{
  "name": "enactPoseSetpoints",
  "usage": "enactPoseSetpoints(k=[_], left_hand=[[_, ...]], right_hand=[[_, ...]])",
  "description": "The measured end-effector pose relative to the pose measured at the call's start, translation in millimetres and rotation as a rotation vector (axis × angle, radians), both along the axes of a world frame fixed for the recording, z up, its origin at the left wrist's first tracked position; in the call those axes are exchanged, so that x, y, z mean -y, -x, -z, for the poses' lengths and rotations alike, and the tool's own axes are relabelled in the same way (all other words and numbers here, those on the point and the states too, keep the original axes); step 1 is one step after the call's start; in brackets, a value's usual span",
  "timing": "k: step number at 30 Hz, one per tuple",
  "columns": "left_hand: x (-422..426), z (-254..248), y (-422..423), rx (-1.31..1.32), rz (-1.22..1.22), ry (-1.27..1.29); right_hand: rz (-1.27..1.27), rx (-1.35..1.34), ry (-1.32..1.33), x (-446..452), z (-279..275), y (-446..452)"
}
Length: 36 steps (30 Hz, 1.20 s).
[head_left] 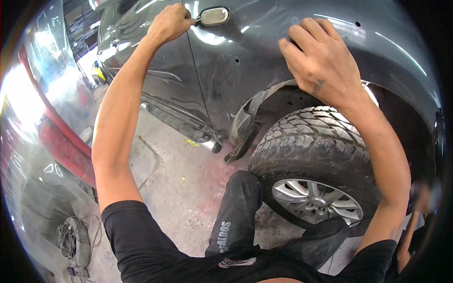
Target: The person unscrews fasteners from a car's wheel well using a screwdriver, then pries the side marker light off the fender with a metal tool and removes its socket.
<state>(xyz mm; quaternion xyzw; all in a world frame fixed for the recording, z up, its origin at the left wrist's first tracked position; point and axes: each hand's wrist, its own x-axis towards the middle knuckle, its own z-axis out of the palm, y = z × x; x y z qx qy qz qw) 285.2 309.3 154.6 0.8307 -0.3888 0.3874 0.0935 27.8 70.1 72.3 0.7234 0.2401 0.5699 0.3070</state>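
Observation:
My left hand (172,22) is closed at the top, its fingertips at the near end of a small oval side lamp (214,16) on the dark grey fender (264,42). Whether it grips the lamp's edge or a thin tool there is hard to tell. Further right, my right hand (321,59) is curled in front of the fender above the wheel arch, with a bit of something dark under its fingers. A small hole (237,60) shows in the fender between and below the hands.
Below the arch stands a large tire (311,137) with a silver rim (316,200). A side step (181,125) runs along the left. A red car part under plastic (63,146) and coiled cable (71,240) lie further left. Another person's arm (408,236) shows at lower right.

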Motion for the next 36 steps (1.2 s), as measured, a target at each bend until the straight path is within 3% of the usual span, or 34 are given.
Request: enactPoseSetpoints(k=[3, 5, 9, 14, 16, 27, 30, 32, 36], left_hand=[[6, -2, 3, 0.032, -0.092, 0.003], [16, -6, 0, 0.290, -0.280, -0.150], [17, -12, 7, 0.034, -0.290, -0.106], [10, 7, -9, 0.011, -0.240, 0.049], [8, 2, -5, -0.024, -0.165, -0.112], [16, 6, 14, 0.074, -0.231, -0.110], [16, 8, 7, 0.046, -0.243, -0.119], [12, 13, -4, -0.039, -0.163, -0.009], [6, 7, -16, -0.205, -0.026, -0.054]], right_hand=[[0.012, -0.004, 0.017, 7, 1, -3], [0.023, -0.024, 0.028, 6, 0, -3], [-0.030, -0.001, 0.006, 2, 1, 3], [-0.036, 0.043, 0.006, 7, 4, 0], [-0.030, 0.014, 0.004, 6, 2, 4], [-0.034, 0.011, 0.035, 13, 5, 2], [-0.034, -0.030, 0.026, 3, 3, 4], [0.003, -0.004, 0.024, 0, 4, 2], [0.011, -0.015, 0.060, 11, 6, -4]])
